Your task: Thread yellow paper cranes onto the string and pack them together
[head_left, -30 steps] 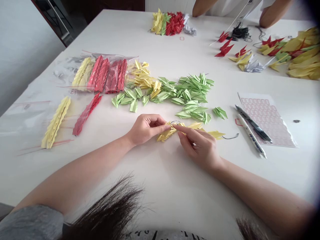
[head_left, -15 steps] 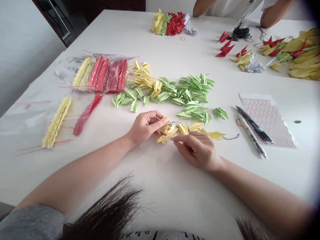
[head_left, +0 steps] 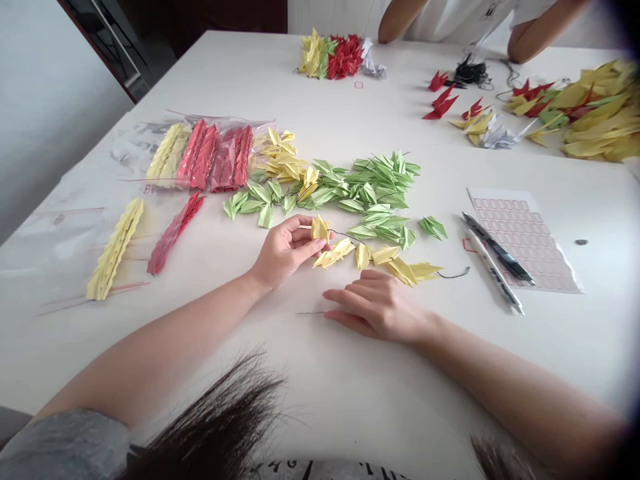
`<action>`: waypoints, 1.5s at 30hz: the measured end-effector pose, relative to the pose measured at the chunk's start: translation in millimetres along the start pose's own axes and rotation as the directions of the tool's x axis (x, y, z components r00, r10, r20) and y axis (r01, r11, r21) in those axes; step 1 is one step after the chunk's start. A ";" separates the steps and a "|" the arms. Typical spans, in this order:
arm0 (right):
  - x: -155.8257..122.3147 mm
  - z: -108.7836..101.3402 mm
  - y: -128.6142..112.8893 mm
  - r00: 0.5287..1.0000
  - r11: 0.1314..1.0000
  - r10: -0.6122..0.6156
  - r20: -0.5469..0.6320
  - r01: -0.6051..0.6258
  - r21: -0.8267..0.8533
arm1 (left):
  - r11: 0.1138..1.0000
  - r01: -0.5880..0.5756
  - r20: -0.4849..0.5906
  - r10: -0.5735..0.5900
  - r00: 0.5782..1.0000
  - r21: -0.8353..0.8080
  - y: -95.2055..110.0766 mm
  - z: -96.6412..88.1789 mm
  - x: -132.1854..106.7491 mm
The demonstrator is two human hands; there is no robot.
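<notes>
My left hand (head_left: 285,252) is closed, its thumb and fingers pinching a yellow folded paper crane (head_left: 320,229). A dark thread (head_left: 345,235) runs from that crane to the right. Just below and to the right lies a row of threaded yellow paper cranes (head_left: 385,255), with a looped thread end (head_left: 457,273) at its right. My right hand (head_left: 377,307) is low over the table in front of that row, its fingers bent. At its thumb tip a thin, straight needle (head_left: 310,313) sticks out to the left; the exact grip is partly hidden.
Green folded cranes (head_left: 385,180) lie behind my hands. Bagged red and yellow paper strips (head_left: 197,153) are at left. Two pens (head_left: 497,250) rest on a label sheet (head_left: 530,233) at right. Across the table are a person's arms (head_left: 540,30) and more cranes (head_left: 345,57).
My right hand has drawn back toward me, away from the yellow cranes, and the needle now shows at its fingertips. My left hand still holds its crane, slightly farther left and higher.
</notes>
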State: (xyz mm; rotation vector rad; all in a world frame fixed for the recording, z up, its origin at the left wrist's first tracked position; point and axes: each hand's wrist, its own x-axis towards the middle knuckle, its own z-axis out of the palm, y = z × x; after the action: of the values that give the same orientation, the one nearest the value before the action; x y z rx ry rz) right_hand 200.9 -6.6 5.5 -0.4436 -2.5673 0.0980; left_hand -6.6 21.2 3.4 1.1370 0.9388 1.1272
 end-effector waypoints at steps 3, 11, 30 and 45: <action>1.5 0.2 4.4 0.955 0.983 0.174 -0.240 -0.184 -0.018 | 0.990 -0.094 0.007 0.094 0.996 0.106 -4.2 -1.0 -0.7; 8.7 12.7 17.0 0.873 0.885 0.404 -0.273 -0.448 -0.123 | 0.802 -0.470 0.115 0.462 0.879 0.367 -5.5 0.8 -6.2; 0.7 1.5 -1.1 0.774 0.852 0.502 -0.385 -0.366 0.375 | 0.551 -0.378 0.123 0.443 0.888 0.744 -4.6 6.2 -8.9; 5.0 -3.4 1.8 0.631 0.422 0.775 0.033 -0.555 0.717 | 0.610 -0.588 0.356 0.469 0.808 0.531 0.2 6.6 -11.4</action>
State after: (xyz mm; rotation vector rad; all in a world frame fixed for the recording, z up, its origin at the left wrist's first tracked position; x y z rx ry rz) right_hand 199.2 -3.2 10.5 -1.0787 -1.6832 1.1359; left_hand -2.6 8.7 4.9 2.1538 0.8669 1.1723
